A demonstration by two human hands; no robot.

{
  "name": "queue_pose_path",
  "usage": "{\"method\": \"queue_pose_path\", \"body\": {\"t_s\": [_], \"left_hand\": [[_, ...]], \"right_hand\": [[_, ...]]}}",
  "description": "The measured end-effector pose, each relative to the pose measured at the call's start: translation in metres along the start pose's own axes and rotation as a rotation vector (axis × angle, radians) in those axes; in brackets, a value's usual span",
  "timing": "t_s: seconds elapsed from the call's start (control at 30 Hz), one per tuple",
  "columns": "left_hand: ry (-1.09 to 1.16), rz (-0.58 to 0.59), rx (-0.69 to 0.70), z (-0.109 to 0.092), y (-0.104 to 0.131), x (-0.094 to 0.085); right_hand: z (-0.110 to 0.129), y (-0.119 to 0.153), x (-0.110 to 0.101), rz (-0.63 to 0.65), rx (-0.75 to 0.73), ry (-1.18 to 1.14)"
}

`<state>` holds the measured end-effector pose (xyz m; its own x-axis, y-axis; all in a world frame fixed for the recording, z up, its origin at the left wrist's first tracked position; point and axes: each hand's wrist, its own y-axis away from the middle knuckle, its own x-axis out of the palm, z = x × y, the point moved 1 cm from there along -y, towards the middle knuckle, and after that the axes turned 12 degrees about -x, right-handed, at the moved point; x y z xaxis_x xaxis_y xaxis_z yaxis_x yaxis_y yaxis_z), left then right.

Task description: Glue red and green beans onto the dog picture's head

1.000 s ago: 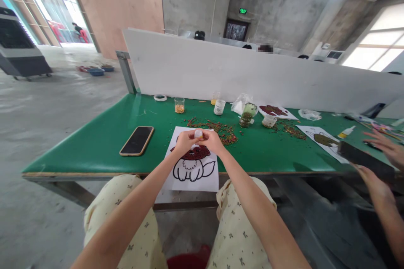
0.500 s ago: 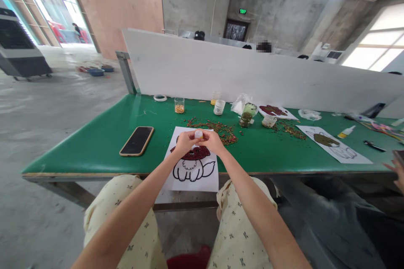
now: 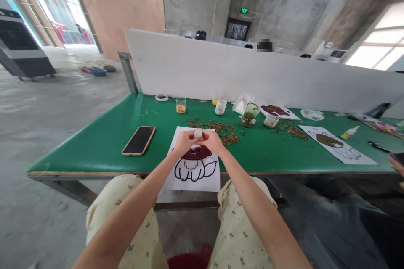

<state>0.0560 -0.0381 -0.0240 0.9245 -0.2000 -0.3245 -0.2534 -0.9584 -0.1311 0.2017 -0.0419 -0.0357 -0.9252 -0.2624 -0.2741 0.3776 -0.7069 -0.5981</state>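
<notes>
Both hands meet over the upper part of a white paper (image 3: 212,179) with a black-outlined animal drawing, its head covered in dark red bits. Between the fingertips is a small white bottle (image 3: 198,134), seen from its end. My left hand (image 3: 185,142) is closed on its left side, and my right hand (image 3: 211,140) is closed on its right side. The hands hide the top of the drawn head. Loose brown and reddish grains (image 3: 226,131) lie just beyond the paper, on the green table (image 3: 104,145).
A phone (image 3: 139,141) lies at the left. Farther back stand a cup of orange bits (image 3: 181,105), a white cup (image 3: 220,107) and a tipped green jar (image 3: 249,114). At the right are another drawing (image 3: 350,155), a glue bottle (image 3: 350,132) and part of another person's hand (image 3: 398,166).
The view has shifted slightly, so the table items appear a little farther right. Both hands keep their hold on the small bottle. The other person's hand at the right edge shows less.
</notes>
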Motion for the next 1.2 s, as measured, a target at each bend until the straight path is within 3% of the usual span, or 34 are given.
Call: {"method": "queue_pose_path", "body": {"t_s": [0.27,0.77,1.2], "left_hand": [[-0.006,-0.006,-0.006,0.0011,0.0008,-0.0022],[-0.064,-0.033,-0.017,-0.003,0.0038,-0.0048],[-0.116,-0.044,-0.011,-0.0079,0.009,-0.0084]], "right_hand": [[0.0023,-0.0045,0.0045,-0.017,-0.07,-0.077],[0.0024,-0.0035,0.0041,-0.026,0.094,-0.037],[-0.0002,-0.002,0.0055,0.013,0.053,-0.004]]}}
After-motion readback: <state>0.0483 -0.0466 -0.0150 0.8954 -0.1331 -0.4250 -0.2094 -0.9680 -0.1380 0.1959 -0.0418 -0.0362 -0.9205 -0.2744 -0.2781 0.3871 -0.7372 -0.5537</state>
